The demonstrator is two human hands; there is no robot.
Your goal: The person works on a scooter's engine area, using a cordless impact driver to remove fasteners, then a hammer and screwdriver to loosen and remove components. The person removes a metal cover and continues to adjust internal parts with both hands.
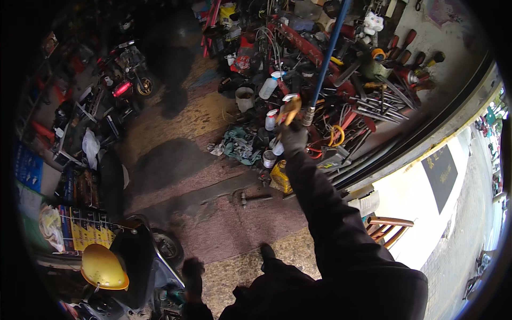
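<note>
My right hand [293, 137], dark and apparently gloved, reaches forward with fingers closed round a tan object [290, 111], too small to identify. Close by it are a blue pole [325, 64], white spray bottles [268, 85] and yellow-orange looped cable [336, 136]. A yellow container [281, 177] is partly behind my forearm. My left hand [193, 269] hangs low beside my body, dark and blurred, its fingers not clear.
Tools [389, 109] crowd the right wall, above a doorway track. Scooters [128, 80] line the left, one carrying a yellow helmet [104, 264]. Green rags [237, 144] and a long hammer-like tool [256, 198] lie on the stained floor [186, 218]. Outside is a pavement [442, 234].
</note>
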